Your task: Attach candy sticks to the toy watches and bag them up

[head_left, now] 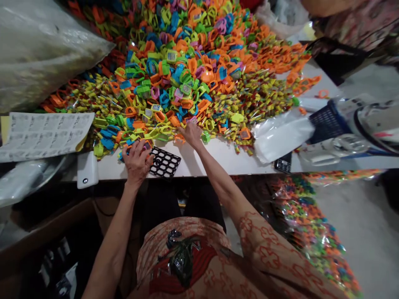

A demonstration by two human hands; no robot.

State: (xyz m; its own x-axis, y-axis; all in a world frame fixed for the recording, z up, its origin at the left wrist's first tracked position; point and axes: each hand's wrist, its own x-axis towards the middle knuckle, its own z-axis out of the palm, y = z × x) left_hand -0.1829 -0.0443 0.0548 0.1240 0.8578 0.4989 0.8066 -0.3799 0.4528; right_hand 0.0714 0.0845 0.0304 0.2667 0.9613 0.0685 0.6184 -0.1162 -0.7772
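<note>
A large heap of plastic toy watches (183,89) in orange, green, blue, yellow and pink covers the table in front of me. At the table's front edge my left hand (137,162) curls over a few toy watches; blue, orange and purple bits show around its fingers. Right beside that hand lies a black plastic grid tray (165,162) with rows of openings, its left end close to my thumb. My right hand (191,133) reaches to the near edge of the heap, fingers bent down among the watches by a pink one (192,120). Its fingertips are partly hidden.
Small yellow wrapped pieces (262,95) lie among the watches. At left are a large plastic sack (46,50), a printed sticker sheet (46,135) and a white device (87,169). Clear bags (282,135) and a blue basket (330,124) stand right. Bagged toys (311,224) lie below.
</note>
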